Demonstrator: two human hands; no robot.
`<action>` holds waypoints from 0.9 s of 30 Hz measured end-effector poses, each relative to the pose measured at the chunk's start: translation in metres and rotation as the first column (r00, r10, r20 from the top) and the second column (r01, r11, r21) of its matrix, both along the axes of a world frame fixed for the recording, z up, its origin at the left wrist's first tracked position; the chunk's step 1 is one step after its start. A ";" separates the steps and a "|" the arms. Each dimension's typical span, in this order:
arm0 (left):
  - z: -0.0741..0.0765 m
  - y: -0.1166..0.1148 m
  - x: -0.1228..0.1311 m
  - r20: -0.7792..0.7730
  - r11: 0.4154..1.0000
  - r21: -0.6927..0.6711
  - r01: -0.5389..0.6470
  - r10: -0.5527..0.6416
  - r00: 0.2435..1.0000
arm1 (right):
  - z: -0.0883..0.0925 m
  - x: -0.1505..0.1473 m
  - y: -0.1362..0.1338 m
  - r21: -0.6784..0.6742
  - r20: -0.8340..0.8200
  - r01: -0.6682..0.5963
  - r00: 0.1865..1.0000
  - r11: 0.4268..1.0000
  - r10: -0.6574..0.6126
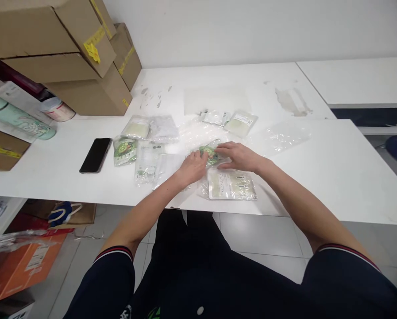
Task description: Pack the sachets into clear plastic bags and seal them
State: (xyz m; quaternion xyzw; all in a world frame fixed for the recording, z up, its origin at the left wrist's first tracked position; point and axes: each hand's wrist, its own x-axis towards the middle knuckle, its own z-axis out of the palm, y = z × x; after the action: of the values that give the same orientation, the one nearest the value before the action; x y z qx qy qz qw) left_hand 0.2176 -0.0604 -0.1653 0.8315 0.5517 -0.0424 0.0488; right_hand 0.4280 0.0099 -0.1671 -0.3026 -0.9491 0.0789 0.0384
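Note:
A green plastic packet printed with a kiwi fruit (207,150) lies on the white table between my hands. My left hand (194,167) is closed at its left lower edge, fingers bent onto it. My right hand (240,156) holds its right side, fingers on top and thumb lower down; the exact grip is partly hidden. Just below is a pale green sachet with printed text (231,186) in clear plastic. To the left lie another kiwi-printed packet (124,150), a clear printed pouch (148,164), a pale green sachet (136,128) and a whitish plastic packet (164,128).
Behind my hands lie a clear pouch (214,117) and a pale green sachet (240,123). Clear plastic film (286,136) spreads to the right. A black phone (96,155) lies left. Cardboard boxes (85,95), a mint bottle (22,120) and a tub (58,110) stand further left.

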 end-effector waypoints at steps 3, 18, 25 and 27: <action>0.002 0.009 -0.001 0.018 1.000 0.013 -0.012 0.012 1.000 | -0.009 0.021 0.010 0.046 -0.046 0.056 0.998 0.997 -0.054; 0.010 0.058 -0.057 0.591 0.920 -0.325 -0.219 0.379 0.712 | 0.023 -0.012 0.072 -0.448 -0.107 0.239 0.943 0.862 -0.316; 0.009 0.072 -0.031 0.194 0.941 -0.087 -0.328 0.339 0.921 | -0.006 -0.038 0.098 -0.189 0.150 0.419 0.906 0.888 -0.396; 0.009 0.083 -0.024 0.178 0.961 -0.103 -0.256 0.271 0.946 | -0.011 -0.039 0.094 -0.042 0.138 0.422 0.900 0.906 -0.413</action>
State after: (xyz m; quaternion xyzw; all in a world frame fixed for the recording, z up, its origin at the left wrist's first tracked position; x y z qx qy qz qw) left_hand 0.1937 0.0227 -0.1559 0.7481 0.6484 0.0227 0.1393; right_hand 0.3891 0.1038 -0.1781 -0.5044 -0.8593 0.0832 -0.0160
